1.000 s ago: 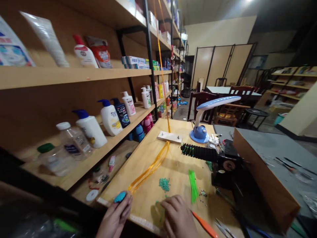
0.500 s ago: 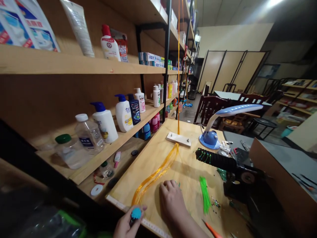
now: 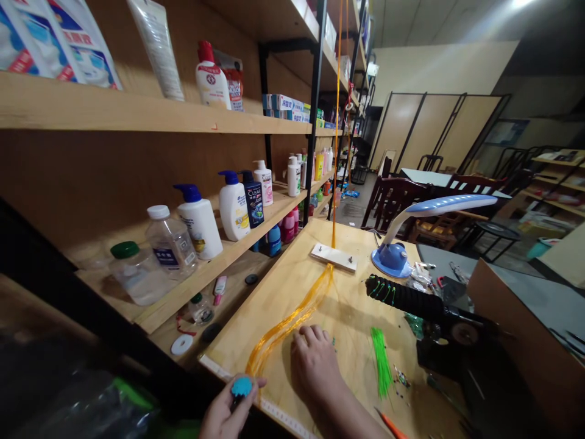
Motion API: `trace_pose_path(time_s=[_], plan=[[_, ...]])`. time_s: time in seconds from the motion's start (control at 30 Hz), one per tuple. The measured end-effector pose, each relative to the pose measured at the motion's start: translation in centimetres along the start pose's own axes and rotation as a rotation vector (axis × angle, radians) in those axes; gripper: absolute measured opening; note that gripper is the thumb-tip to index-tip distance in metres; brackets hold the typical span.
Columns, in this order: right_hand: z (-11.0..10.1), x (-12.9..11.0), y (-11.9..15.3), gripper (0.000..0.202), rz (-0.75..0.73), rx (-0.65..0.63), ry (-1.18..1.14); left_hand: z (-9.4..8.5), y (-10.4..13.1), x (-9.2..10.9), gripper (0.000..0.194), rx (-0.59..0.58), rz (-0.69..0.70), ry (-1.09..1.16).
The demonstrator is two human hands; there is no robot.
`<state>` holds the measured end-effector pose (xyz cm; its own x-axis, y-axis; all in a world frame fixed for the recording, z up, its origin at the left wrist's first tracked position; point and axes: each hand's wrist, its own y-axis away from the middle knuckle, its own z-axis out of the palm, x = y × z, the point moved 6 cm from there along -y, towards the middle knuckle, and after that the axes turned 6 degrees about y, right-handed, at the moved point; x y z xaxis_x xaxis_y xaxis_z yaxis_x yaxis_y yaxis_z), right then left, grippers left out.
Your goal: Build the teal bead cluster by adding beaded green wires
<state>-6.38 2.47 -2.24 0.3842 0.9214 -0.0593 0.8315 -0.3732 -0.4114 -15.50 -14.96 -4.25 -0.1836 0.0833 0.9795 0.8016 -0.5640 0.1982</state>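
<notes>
My left hand (image 3: 228,405) is at the board's front edge, gripping a small dark thing with a turquoise ridged top (image 3: 241,385); I cannot make out its kind. Just beyond it lies the near end of a bundle of orange threads (image 3: 292,320), which curves back across the board to a white clamp plate (image 3: 334,257) with two screws. Whether the left fingers touch the threads is unclear. My right hand (image 3: 315,360) rests palm down on the wooden board (image 3: 269,390), right of the bundle. Its fingers are curled under, hiding their tips and anything beneath them.
Bright green strands (image 3: 381,361), small beads (image 3: 402,378) and an orange-handled tool (image 3: 390,424) lie to the right. Behind them stand a black padded device (image 3: 406,299) and a blue lamp (image 3: 391,259). Shelves with bottles (image 3: 198,222) line the left. Orange cord (image 3: 337,122) rises from the plate.
The view has shifted slightly, so most things sit a little further right. My left hand has moved slightly left and still grips the turquoise-topped thing. My right hand stays on the board.
</notes>
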Motion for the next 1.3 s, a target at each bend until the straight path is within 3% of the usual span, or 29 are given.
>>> trace_pose_path(time_s=[0.2,0.47,0.57,0.73,1.0,1.13,1.3], plan=[[-0.2,-0.7,0.6,0.009,-0.059,-0.036,-0.007,-0.3,0.3,0.1,0.052,0.018,-0.057,0.115],[-0.7,-2.2,3.5,0.012,-0.181,-0.07,-0.078,-1.2,0.5,0.1,0.055,0.102,-0.149,0.207],[-0.7,-2.2,4.2,0.01,-0.184,-0.105,-0.096,-0.9,0.6,0.3,0.058,0.09,-0.166,0.201],[-1.1,-2.7,5.6,0.03,-0.163,-0.14,-0.117,-0.6,0.8,0.8,0.061,0.063,-0.144,0.187],[-1.5,-3.3,8.1,0.02,-0.15,-0.123,-0.184,-0.8,1.0,1.1,0.056,0.073,-0.134,0.203],[-2.2,-3.4,7.7,0.045,-0.134,-0.071,-0.182,-0.4,1.0,1.1,0.052,0.065,-0.129,0.217],[-2.2,-3.9,7.7,0.03,-0.146,-0.121,-0.171,-0.6,1.1,1.0,0.05,0.073,-0.138,0.233]])
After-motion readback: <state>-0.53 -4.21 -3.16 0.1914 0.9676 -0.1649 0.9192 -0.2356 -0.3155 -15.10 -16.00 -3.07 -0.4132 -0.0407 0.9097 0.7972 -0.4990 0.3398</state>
